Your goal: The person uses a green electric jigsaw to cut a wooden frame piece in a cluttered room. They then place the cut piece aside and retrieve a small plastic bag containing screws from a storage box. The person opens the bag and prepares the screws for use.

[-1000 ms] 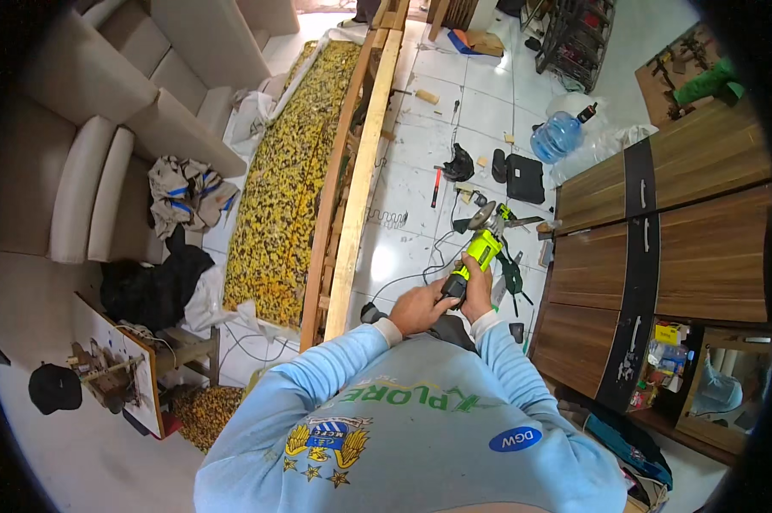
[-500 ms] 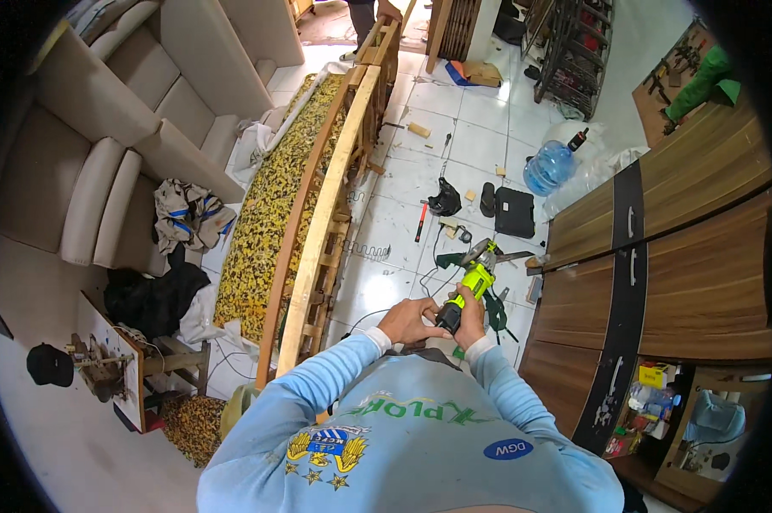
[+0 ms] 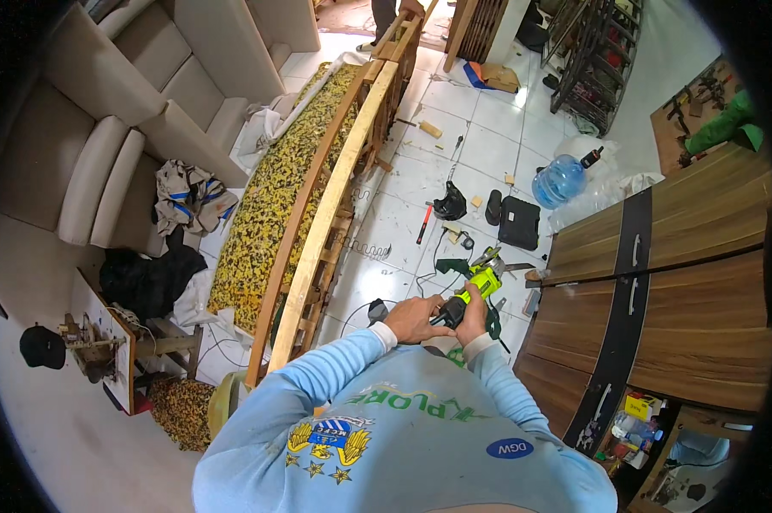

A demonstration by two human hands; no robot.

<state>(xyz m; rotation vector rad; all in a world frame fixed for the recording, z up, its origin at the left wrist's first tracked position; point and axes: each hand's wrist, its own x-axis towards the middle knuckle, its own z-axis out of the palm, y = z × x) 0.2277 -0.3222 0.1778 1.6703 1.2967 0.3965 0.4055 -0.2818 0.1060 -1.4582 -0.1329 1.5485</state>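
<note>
Close in front of my body, both hands are on a lime-green and black power tool, which looks like an angle grinder [image 3: 483,283]. My right hand [image 3: 472,320] is wrapped around its body. At the black rear end, my left hand [image 3: 412,320] has its fingers closed on the tool; its fingertips are partly hidden. The tool's head points away from me, above the tiled floor. Left of my hands, a long wooden frame [image 3: 333,198] stands on edge, with wavy metal springs [image 3: 364,248] along its right side.
Speckled yellow foam [image 3: 270,205] lies left of the frame; sofas [image 3: 104,171] line the left. Another person's hand [image 3: 413,8] touches the frame's far end. A hammer [image 3: 424,224], black case [image 3: 519,224] and water bottle [image 3: 560,181] lie ahead. Wooden cabinets [image 3: 685,299] stand right.
The view has shifted slightly, so the room sits lower and a little to the right at the far end. The grinder has tilted in my hands, and my left hand has moved slightly right.
</note>
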